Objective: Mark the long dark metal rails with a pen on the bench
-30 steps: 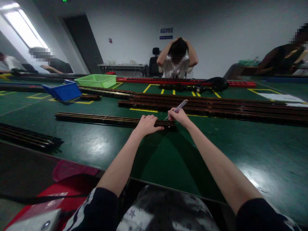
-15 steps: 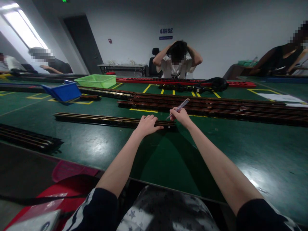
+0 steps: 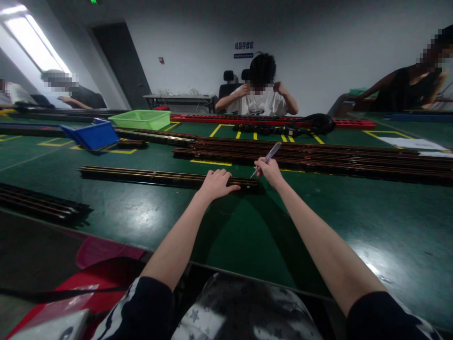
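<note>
A long dark strip with brass-coloured lines (image 3: 152, 177) lies across the green table in front of me. My left hand (image 3: 218, 184) rests over its right part, fingers bent over the top and thumb stretched out to the right along the near side. My right hand (image 3: 269, 171) grips a slim pen-like tool (image 3: 272, 153), tilted, with its thin tip pointing down and left at the strip's right end. Whether the tip touches the strip is too small to tell.
Behind the strip lie long dark bars (image 3: 318, 158), a blue bin (image 3: 94, 134), a green basket (image 3: 141, 119) and a red rail (image 3: 198, 118). More dark strips (image 3: 42, 203) lie at left. A person (image 3: 260, 89) sits opposite; others sit at both sides.
My right hand has shifted slightly right with the tool, its tip now nearer the strip's end. The person opposite has lowered their hands from their head. The person at right has leaned left.
</note>
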### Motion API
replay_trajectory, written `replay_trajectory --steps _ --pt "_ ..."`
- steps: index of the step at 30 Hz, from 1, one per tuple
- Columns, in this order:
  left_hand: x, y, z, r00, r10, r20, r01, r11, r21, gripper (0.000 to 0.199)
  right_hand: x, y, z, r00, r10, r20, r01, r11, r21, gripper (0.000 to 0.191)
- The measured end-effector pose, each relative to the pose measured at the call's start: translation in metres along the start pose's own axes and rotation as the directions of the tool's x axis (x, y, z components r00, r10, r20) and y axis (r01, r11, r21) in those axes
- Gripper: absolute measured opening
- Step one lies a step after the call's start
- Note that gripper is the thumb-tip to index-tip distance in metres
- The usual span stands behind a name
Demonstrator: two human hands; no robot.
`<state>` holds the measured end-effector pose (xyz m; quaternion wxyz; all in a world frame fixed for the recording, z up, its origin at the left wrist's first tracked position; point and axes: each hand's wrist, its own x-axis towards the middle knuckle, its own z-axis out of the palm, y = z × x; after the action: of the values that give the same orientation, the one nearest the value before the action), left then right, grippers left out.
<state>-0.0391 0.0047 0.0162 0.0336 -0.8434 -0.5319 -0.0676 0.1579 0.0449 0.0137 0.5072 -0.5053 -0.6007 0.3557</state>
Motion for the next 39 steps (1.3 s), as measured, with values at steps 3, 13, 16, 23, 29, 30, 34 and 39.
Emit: replay_trajectory --steps 3,13,16,23,29,30,34,39 --pt "0.001 -0.001 0.001 1.000 0.001 -0.006 -0.001 1.000 0.008 0.060 0.002 0.003 0.000 1.000 -0.006 -0.011 0.007 0.999 0.050 0.023" --pt "0.000 -0.001 0.000 1.000 -0.001 0.015 0.002 1.000 -0.015 0.062 -0.002 0.001 -0.005 0.999 0.011 -0.044 -0.005 0.992 0.125 0.023" --pt "0.000 -0.001 -0.001 1.000 -0.002 0.023 0.003 1.000 -0.018 0.063 -0.003 0.001 -0.005 0.998 0.036 -0.056 -0.028 0.991 0.132 0.023" --pt "0.000 -0.005 -0.004 0.999 -0.001 0.050 0.003 0.998 -0.055 0.061 -0.006 -0.001 -0.005 0.998 0.030 -0.048 -0.028 0.998 0.052 0.023" --pt "-0.005 -0.035 -0.011 0.997 -0.078 0.029 0.079 0.994 -0.070 0.067 -0.004 -0.004 -0.002 0.992 0.046 -0.120 -0.051 0.998 -0.041 0.020" --pt "-0.006 -0.041 -0.011 0.995 -0.094 0.038 0.096 0.993 -0.074 0.066 -0.004 -0.005 0.000 0.988 0.043 -0.150 -0.053 0.996 -0.068 0.019" --pt "-0.010 -0.062 -0.007 0.981 -0.181 0.071 0.184 0.983 -0.030 0.061 -0.008 -0.012 0.009 0.985 -0.001 -0.174 -0.032 0.982 -0.186 0.019" --pt "-0.012 -0.068 -0.003 0.983 -0.168 0.079 0.173 0.982 -0.073 0.064 -0.017 -0.023 0.021 0.966 -0.144 -0.213 0.065 0.938 -0.339 0.029"
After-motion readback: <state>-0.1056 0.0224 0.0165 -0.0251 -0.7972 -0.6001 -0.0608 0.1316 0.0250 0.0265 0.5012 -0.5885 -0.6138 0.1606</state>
